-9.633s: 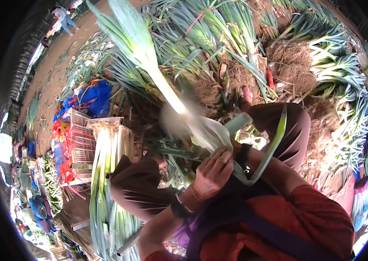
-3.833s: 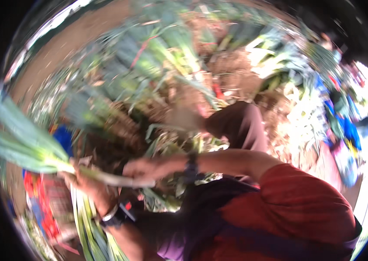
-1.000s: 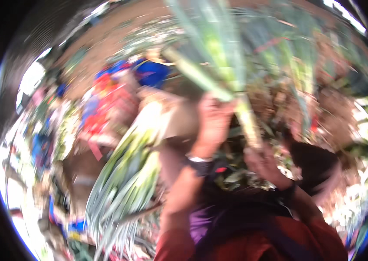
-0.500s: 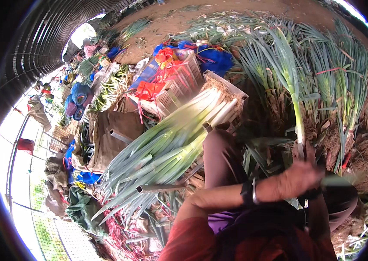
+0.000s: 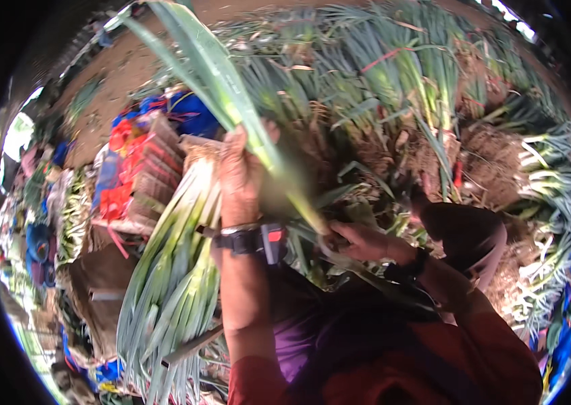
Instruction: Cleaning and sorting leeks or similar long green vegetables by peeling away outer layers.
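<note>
A leek (image 5: 231,88) with broad green leaves slants across in front of me, its leaves toward the upper left and its pale end low. My left hand (image 5: 241,169) is closed around its middle. At the pale lower end, the fingers of my right hand (image 5: 370,243) are closed; the fingertips are partly blurred, along with a pale strip beside them. Just left of my left forearm lies a pile of leeks (image 5: 177,263), roots at the far end and leaves toward me.
Bundles of leeks (image 5: 393,74) stand upright across the far side, some tied with red string. A pale plastic crate (image 5: 157,169) with red and blue plastic sits at the left. More leeks (image 5: 542,223) lie at the right. A metal bar (image 5: 194,345) sticks out beside the pile.
The view has swung to the right. My left hand has moved from beside the right hand up onto the leek's middle, and the leek now tilts leftward, closer to me.
</note>
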Demonstrator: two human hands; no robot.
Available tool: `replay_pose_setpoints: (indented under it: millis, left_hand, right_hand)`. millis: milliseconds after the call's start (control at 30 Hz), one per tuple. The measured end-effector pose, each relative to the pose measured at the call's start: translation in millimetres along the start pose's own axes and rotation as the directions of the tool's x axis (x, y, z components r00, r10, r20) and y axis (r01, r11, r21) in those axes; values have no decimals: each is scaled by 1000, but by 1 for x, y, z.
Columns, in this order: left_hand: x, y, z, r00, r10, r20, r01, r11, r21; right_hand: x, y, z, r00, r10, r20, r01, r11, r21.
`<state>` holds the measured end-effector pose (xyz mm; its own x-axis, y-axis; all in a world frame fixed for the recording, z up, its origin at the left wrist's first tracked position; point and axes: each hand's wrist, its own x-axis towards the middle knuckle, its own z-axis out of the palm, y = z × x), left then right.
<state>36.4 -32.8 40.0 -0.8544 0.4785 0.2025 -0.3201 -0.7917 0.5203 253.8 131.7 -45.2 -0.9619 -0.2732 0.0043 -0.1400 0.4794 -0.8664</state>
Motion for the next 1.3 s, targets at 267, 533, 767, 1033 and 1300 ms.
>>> replay_pose_setpoints:
  millis: [267, 533, 767, 1033, 1300]
  left_hand:
    - [-4, -19, 18, 997, -11, -75, 15, 998, 56]
    - [-12, -34, 18, 993, -32, -118, 49, 987, 150]
    - [-14, -44, 26, 992, -124, 17, 120, 982, 149]
    - [-2, -29, 24, 975, -112, 192, 135, 984, -112]
    - [-5, -26, 32, 999, 30, -23, -29, 997, 68]
  right_hand:
    - [75, -54, -54, 921, 187, -343, 19, 855, 519]
    - [103, -49, -47, 923, 298, -242, -111, 810, 576]
    - [93, -61, -60, 843, 536, -29, -310, 530, 790]
    - [10, 108, 53, 975, 159, -153, -204, 916, -345]
    - [38, -17, -31, 858, -61, -511, 110, 992, 67]
